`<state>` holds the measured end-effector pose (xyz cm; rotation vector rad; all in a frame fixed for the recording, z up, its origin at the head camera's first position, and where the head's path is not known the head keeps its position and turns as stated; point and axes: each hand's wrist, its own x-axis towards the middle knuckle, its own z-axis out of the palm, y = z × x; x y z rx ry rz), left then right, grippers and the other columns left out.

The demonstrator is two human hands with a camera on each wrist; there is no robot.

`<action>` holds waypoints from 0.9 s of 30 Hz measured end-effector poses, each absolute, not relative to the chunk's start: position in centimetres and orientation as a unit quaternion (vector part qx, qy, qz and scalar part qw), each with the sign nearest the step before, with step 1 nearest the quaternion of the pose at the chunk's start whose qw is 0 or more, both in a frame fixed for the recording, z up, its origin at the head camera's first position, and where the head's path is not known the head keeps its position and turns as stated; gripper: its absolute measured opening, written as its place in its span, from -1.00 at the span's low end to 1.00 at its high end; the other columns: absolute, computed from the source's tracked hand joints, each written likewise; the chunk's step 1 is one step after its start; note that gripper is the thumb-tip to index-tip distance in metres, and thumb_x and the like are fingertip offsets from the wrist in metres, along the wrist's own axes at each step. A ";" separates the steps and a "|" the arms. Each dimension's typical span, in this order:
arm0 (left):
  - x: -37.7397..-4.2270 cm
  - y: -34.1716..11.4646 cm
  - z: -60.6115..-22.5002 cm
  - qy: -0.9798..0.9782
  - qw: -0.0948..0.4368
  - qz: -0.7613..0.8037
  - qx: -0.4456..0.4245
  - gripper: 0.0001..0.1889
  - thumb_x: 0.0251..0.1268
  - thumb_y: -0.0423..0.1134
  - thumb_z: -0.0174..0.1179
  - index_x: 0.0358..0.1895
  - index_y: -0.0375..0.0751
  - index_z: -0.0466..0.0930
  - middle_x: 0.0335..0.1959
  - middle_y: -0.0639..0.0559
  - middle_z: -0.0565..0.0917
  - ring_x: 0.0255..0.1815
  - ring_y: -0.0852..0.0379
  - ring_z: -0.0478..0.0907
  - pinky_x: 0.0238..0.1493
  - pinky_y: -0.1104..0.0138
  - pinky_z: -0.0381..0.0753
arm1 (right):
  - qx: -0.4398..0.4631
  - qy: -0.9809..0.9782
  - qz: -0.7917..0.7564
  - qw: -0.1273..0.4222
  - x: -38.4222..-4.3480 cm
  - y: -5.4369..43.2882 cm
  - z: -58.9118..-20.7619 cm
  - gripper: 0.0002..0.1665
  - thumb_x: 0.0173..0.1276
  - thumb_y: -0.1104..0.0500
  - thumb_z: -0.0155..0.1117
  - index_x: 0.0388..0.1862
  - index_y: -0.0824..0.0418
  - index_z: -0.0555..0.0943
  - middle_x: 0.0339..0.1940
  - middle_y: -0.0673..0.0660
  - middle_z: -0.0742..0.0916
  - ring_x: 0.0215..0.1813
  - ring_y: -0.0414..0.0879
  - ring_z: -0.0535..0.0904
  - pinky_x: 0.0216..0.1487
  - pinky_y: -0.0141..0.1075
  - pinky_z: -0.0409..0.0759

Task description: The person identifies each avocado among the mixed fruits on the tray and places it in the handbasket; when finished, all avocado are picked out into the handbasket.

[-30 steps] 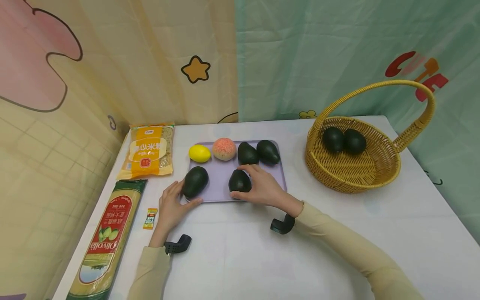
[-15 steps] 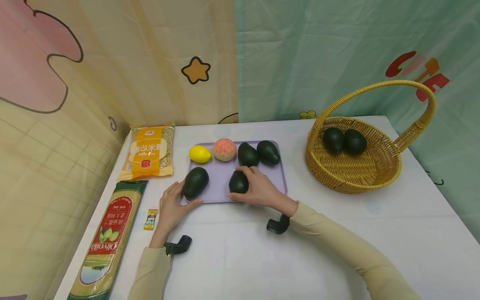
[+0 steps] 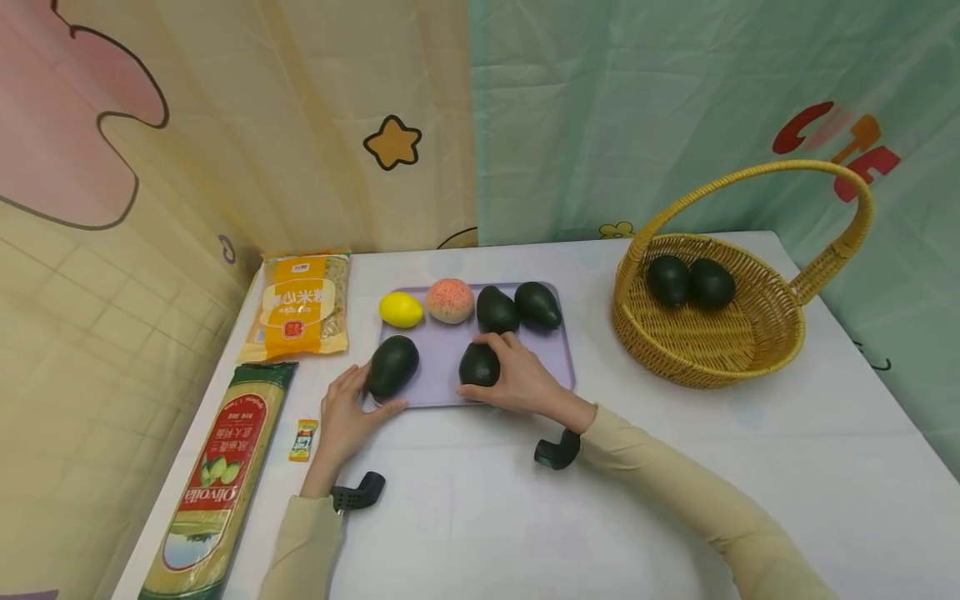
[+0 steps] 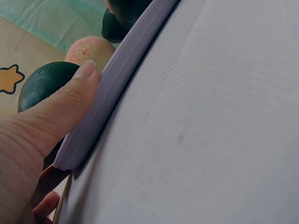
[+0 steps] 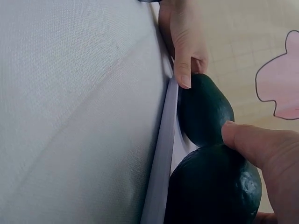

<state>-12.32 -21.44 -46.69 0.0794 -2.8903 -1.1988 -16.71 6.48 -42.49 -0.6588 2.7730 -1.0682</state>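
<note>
In the head view, a dark green avocado sits at the front of the lilac tray, and my right hand grips it between thumb and fingers. Another avocado lies on the tray's front left. My left hand holds that corner of the tray, thumb along the front rim and fingers at the left side, close around the avocado. The left wrist view shows the thumb against the rim; most of the fingers are hidden. In the right wrist view, the gripped avocado appears beside the left one.
Along the tray's back lie a lemon, a peach and two avocados. A wicker basket with two avocados stands right. To the left are a grain bag, a spaghetti pack and a small snack packet.
My right hand shifts slightly left around the front avocado during the first half second, then stays nearly still. My left hand keeps its place at the tray's corner.
</note>
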 end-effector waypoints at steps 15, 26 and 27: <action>-12.4 -21.5 -47.0 -0.924 0.007 -0.381 0.024 -0.01 -0.08 0.19 0.42 0.42 -0.18 0.22 0.40 -0.24 0.22 0.43 -0.20 -0.03 0.29 -0.14 -0.02 | -0.205 0.906 -0.368 0.038 -16.6 6.5 -42.9 -0.13 -0.01 -0.23 0.48 0.24 0.06 0.41 0.04 0.18 0.49 -0.06 0.02 0.49 -0.03 -0.10 0.53; -12.4 -21.5 -47.0 -0.925 0.010 -0.379 0.022 -0.02 -0.07 0.18 0.42 0.42 -0.18 0.23 0.40 -0.24 0.23 0.43 -0.19 -0.03 0.30 -0.14 -0.02 | -0.206 0.894 -0.399 0.007 -16.6 6.7 -43.0 -0.15 -0.04 -0.22 0.51 0.19 0.09 0.45 0.12 0.19 0.50 0.03 0.01 0.46 0.05 -0.08 0.49; -12.4 -21.5 -46.9 -0.925 0.010 -0.379 0.022 -0.03 -0.07 0.17 0.42 0.42 -0.18 0.23 0.40 -0.24 0.23 0.43 -0.19 -0.03 0.30 -0.14 -0.03 | -0.206 0.892 -0.403 0.004 -16.6 6.7 -43.0 -0.16 -0.04 -0.22 0.51 0.19 0.09 0.46 0.12 0.19 0.50 0.03 0.01 0.46 0.04 -0.08 0.49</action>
